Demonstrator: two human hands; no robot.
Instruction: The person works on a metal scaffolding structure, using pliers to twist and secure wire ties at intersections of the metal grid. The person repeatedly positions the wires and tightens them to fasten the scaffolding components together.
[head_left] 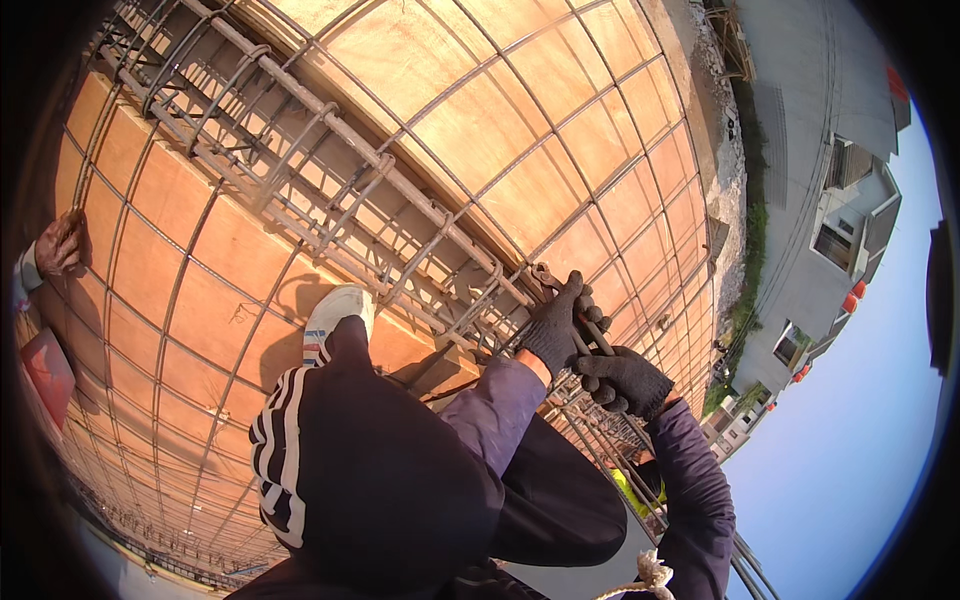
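My left hand [556,328], in a black knitted glove, is closed around a pair of long-handled pincers [600,338]. My right hand [627,382], gloved the same way, is closed at the lower end of their handles. The rusty pincer jaws [543,276] touch the steel bars at the edge of a rebar beam cage [385,165]. Whether a tie wire sits in the jaws is too small to make out. Beside the cage, a grid of thin rebar [545,130] lies over orange-brown plywood panels [440,60].
My white shoe [338,310] rests on plywood at the cage's edge. Another person's bare hand [60,245] touches a bar at far left, near a red flat object [47,375]. Someone in a yellow vest [630,490] is below right. Houses [840,240] stand beyond the deck's edge.
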